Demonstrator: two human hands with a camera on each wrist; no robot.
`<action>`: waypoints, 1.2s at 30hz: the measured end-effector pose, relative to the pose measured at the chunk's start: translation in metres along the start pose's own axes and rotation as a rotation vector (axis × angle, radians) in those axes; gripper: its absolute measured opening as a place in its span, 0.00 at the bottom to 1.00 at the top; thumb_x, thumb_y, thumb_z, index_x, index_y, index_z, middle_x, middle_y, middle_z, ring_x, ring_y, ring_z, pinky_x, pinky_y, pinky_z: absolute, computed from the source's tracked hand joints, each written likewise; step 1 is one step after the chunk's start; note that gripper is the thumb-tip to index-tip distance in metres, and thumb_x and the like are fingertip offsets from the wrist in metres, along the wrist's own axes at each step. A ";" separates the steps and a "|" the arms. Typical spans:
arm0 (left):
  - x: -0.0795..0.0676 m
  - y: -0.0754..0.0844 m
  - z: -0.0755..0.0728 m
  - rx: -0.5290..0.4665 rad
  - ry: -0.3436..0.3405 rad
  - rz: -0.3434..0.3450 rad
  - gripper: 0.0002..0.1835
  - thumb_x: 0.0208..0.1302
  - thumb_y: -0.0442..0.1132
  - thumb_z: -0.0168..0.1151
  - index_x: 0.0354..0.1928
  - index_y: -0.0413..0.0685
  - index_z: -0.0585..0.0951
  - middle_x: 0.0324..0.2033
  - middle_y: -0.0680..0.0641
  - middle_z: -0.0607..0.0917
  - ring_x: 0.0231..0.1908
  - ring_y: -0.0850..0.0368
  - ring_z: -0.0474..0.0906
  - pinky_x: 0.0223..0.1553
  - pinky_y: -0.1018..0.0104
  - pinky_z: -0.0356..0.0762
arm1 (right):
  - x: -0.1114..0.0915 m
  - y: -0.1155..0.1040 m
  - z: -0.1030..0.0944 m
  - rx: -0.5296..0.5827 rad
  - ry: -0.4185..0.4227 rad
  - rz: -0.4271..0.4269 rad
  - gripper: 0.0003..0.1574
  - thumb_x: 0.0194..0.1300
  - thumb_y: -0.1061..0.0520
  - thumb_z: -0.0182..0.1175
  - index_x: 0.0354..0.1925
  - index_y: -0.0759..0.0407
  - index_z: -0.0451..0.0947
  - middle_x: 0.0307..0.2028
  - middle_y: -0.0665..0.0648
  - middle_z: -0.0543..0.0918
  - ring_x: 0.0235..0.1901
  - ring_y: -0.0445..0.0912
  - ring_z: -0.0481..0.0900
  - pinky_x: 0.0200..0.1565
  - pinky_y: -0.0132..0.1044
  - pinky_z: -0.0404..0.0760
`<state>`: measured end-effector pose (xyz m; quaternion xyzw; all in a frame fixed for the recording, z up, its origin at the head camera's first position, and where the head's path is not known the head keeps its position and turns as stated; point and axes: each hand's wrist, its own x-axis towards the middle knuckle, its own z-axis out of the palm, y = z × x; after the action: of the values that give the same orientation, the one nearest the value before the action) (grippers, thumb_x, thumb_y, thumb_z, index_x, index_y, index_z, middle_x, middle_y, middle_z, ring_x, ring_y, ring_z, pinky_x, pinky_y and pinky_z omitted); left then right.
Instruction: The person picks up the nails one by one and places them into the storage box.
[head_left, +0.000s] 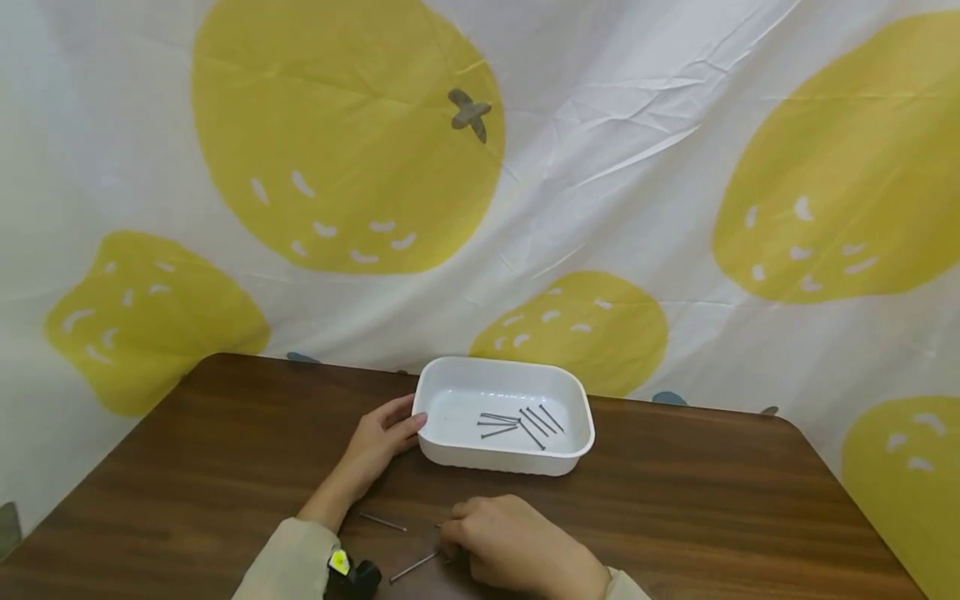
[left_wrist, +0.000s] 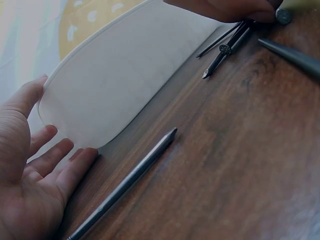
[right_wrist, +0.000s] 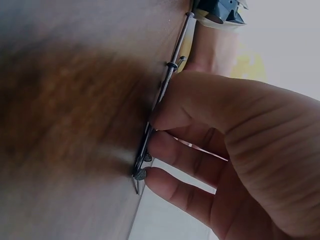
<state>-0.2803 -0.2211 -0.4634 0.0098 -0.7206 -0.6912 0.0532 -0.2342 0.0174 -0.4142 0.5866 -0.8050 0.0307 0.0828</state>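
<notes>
A white rectangular tray stands toward the back of the table with several steel nails lying loose inside. My left hand holds its left end, thumb at the rim and fingers against the outer wall. In front of the tray, my right hand is low over the tabletop, thumb and fingertips pinching at a nail among several lying close together. Part of that group is hidden beneath the hand. One loose nail lies near my left wrist, and another nail sticks out left of my right fingers.
The dark wooden table ends just behind the tray. A white cloth printed with yellow fruit hangs behind the table. A black wrist device sits on my left sleeve, close to the nails.
</notes>
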 end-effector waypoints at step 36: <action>0.001 0.000 0.001 -0.030 -0.011 -0.018 0.31 0.72 0.42 0.63 0.71 0.37 0.69 0.67 0.32 0.75 0.60 0.48 0.79 0.60 0.59 0.84 | -0.004 0.035 -0.033 0.194 -0.042 0.075 0.16 0.53 0.67 0.68 0.36 0.48 0.88 0.28 0.43 0.80 0.28 0.31 0.71 0.30 0.18 0.71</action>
<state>-0.2814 -0.2205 -0.4630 0.0114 -0.7103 -0.7025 0.0431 -0.2626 0.0367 -0.3805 0.5618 -0.8213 0.0992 0.0075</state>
